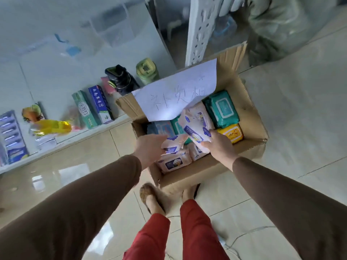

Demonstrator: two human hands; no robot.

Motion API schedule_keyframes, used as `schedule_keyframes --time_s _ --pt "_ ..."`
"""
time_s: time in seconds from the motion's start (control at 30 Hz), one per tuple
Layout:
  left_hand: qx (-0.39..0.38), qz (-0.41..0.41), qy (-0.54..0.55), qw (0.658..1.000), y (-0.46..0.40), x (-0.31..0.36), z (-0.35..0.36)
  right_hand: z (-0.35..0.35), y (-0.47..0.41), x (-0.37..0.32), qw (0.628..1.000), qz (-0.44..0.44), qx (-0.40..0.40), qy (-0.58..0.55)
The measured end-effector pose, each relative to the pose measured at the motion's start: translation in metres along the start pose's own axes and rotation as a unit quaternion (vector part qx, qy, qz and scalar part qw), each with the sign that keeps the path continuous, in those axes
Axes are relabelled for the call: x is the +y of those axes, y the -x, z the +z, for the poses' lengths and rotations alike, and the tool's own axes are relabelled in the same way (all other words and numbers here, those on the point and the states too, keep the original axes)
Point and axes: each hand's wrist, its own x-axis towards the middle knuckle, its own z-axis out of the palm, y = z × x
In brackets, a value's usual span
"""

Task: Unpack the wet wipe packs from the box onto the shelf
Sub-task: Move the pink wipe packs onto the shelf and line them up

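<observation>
Shelf (62, 142) is seen at 9–10 o'clock from the box (206, 169), low along the wall, already carrying toothpaste cartons (93, 107) and two bottles (122, 79). Box sits on the floor directly ahead of the feet, flaps open, a handwritten paper sheet (178, 92) draped over its far-left flap.

Key relation: the packs are to be carried leftward, toward 9 o'clock, so the left hand is judged nearer the shelf and the right hand nearer the box centre.

Left hand (148, 149): reached over the near-left box edge, fingers curled onto a pink pack (173, 145) at the top of the near row. Whether a full grip is made cannot be told; fingertips are hidden behind the pack.

More pink packs (174, 163) lie flat below it at the near wall.

Right hand (218, 143): a pink wipe pack (197, 126) is pinched at its near end, thumb on top, the pack raised and tilted, long axis running 11-to-5 o'clock, its far end tucked under the paper sheet.

Green packs (220, 109) and a yellow pack (231, 136) remain at 1–3 o'clock in the box, untouched.

Next move, as judged: the lifted pack is to be cleared from under the sheet, then swung left to the shelf.
</observation>
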Motion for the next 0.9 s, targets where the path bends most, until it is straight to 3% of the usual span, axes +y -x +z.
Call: schedule_keyframes --time_s 0.17,0.43,0.57,0.9 --pt "0.058 -0.03 0.088 0.994 0.106 -0.05 -0.074 -0.035 0.097 -0.081 0.996 -0.084 0.019 0.014" --pt "0.161 -0.097 0.181 0.965 0.311 -0.182 -0.17 -0.061 0.231 -0.275 0.97 -0.188 0.058 -0.142" --pt "0.21 -0.116 0.225 0.944 0.405 -0.256 -0.208 -0.055 0.286 -0.38 0.944 -0.238 0.029 -0.225" --pt "0.31 -0.145 0.192 0.92 0.505 -0.427 -0.286 -0.035 0.294 -0.6 0.901 -0.313 0.0 -0.3"
